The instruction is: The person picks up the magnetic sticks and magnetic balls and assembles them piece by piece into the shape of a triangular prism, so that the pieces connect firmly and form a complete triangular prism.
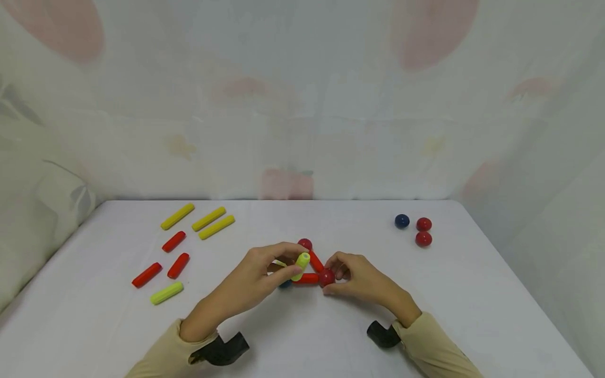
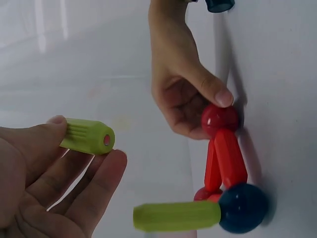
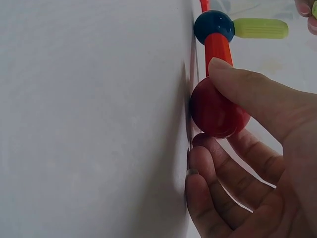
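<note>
My left hand (image 1: 255, 270) pinches a light green rod (image 2: 86, 135) between thumb and fingers, its end showing a small round inset. My right hand (image 1: 364, 278) grips a red ball (image 1: 326, 277), a corner of a frame resting on the table. Red rods (image 1: 307, 279) join that ball to a blue ball (image 2: 242, 208) and to a farther red ball (image 1: 305, 243). A second light green rod (image 2: 176, 216) stands upright on the blue ball. In the head view the left hand largely covers the blue ball and this rod. The held rod is apart from the frame.
On the table's left lie three yellow rods (image 1: 177, 216), three loose red rods (image 1: 174, 241) and a light green rod (image 1: 167, 293). At the back right sit a blue ball (image 1: 402, 221) and two red balls (image 1: 424, 239). A patterned cloth (image 1: 283, 131) hangs behind the table.
</note>
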The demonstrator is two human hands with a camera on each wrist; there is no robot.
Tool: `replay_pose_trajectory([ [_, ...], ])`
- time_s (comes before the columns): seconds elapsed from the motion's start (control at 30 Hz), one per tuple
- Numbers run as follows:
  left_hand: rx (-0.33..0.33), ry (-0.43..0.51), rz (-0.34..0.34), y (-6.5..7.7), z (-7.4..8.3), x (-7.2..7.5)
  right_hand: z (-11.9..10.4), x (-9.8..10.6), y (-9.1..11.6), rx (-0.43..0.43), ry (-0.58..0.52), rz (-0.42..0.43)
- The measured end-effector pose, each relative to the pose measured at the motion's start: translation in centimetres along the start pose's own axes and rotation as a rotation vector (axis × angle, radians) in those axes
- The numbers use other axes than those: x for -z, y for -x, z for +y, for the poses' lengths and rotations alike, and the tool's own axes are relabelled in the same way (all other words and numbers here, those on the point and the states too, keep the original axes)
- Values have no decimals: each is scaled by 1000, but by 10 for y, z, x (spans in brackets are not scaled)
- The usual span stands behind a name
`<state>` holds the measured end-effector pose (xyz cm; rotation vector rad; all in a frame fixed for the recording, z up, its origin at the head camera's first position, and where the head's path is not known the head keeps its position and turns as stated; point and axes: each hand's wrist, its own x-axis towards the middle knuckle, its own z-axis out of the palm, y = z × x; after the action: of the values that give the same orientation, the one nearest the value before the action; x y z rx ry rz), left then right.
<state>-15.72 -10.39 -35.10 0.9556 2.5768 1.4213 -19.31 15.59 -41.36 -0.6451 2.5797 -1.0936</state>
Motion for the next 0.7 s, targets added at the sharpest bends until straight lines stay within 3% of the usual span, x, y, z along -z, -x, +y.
replay_pose_trajectory([
  [0.37, -88, 47, -2, -12, 0, -27, 6, 4, 0, 47, -19, -22],
  [0.7, -76, 62, 15, -22, -9, -51, 6, 5, 1, 67, -23, -11],
])
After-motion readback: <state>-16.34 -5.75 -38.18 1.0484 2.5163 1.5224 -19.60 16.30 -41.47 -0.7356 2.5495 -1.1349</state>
